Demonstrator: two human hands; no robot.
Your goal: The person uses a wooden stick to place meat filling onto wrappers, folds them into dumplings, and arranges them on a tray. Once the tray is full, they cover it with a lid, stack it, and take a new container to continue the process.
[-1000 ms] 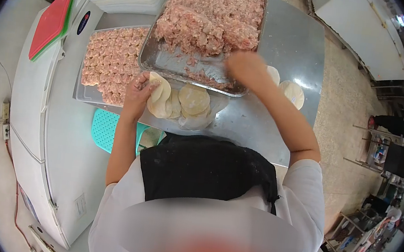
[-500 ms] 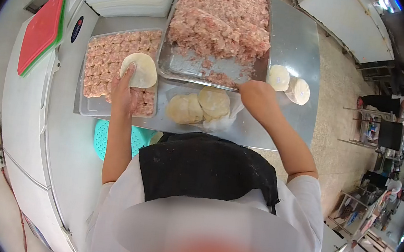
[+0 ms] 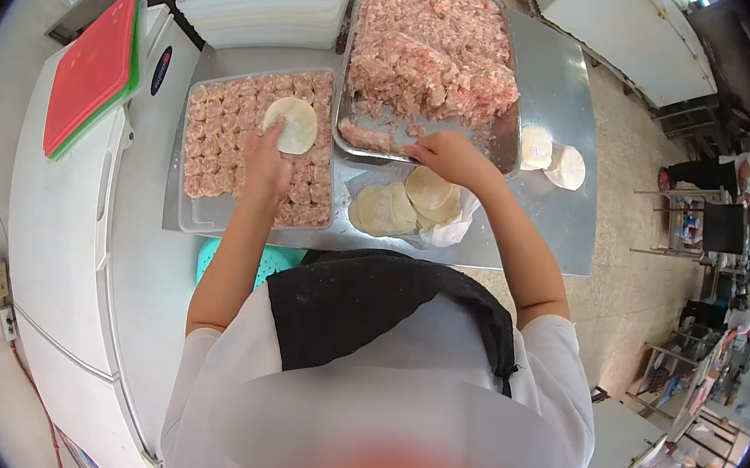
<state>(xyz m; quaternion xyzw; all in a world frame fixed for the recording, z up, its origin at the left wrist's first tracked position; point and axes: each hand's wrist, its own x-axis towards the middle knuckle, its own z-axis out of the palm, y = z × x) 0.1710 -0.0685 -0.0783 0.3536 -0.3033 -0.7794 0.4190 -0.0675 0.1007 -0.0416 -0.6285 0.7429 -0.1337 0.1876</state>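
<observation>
My left hand (image 3: 269, 163) holds a round dough wrapper (image 3: 297, 127) by its left edge, above a clear tray (image 3: 203, 216) of filled dumplings (image 3: 232, 118) set in rows. Fingers closed, my right hand (image 3: 451, 158) is at the near edge of a metal tray (image 3: 492, 160) of ground meat (image 3: 436, 48). Whatever it grips is mostly hidden; a strip of meat (image 3: 369, 136) extends left from its fingertips. Between my arms and the metal tray lie loose wrappers (image 3: 387, 210), partly on a plastic bag (image 3: 450, 233).
Two wrapper stacks (image 3: 565, 167) stand right of the meat on the metal table (image 3: 559, 226). Behind the dumplings rise stacked clear containers (image 3: 262, 3). Red and green cutting boards (image 3: 90, 72) rest on the white appliance at left. A turquoise perforated stool (image 3: 273, 260) shows below the table edge.
My right hand has moved left along the metal tray's near edge, and the meat strip now shows beside it. The wrapper in my left hand faces up more flatly. The whole view has shifted slightly.
</observation>
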